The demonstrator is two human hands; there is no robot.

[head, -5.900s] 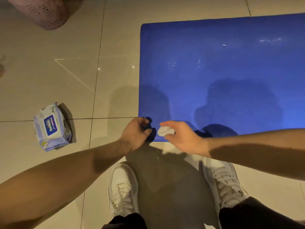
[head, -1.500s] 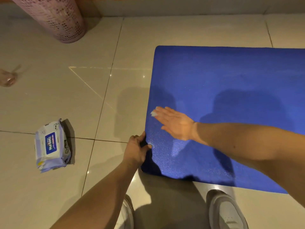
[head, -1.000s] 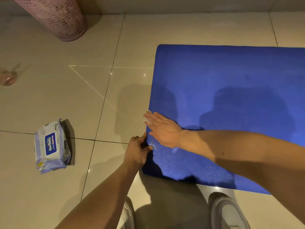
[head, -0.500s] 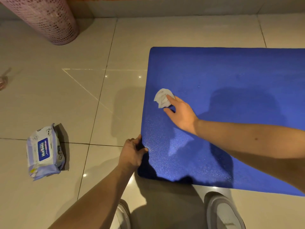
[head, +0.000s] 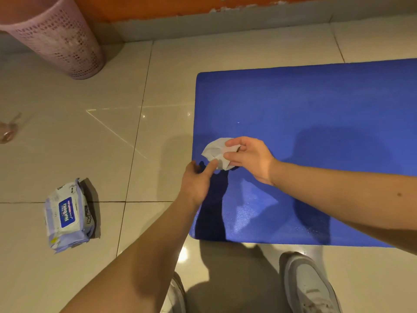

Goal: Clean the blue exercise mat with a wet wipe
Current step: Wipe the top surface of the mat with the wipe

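The person crouches over the blue exercise mat (head: pixel 316 114), which lies flat on the tiled floor (head: pixel 67 143) and fills the side from one to four o'clock of the scene. The wet wipe (head: pixel 214 151), white and crumpled, is over the mat close to its left edge; I cannot tell if it touches the surface or hangs just above it. The right hand (head: pixel 250 159) comes in from three o'clock and pinches the wipe: its fingers (head: pixel 232 143) are curled around the right part of the wipe, so most of the wipe sticks out at nine o'clock from this hand. The left hand (head: pixel 197 179) comes from about seven o'clock. Its index finger (head: pixel 213 165) is stretched out and the tip meets the lower border of the wipe, while the thumb stands apart, toward nine o'clock; the other fingers are hidden behind the hand. A pack of wipes (head: pixel 66 216) lies on the floor well apart from the mat, at about eight o'clock from the hands. A pink perforated basket (head: pixel 56 39) stands at eleven o'clock near the wall. Two light shoes (head: pixel 312 288) are at six o'clock, just below the mat's near edge.
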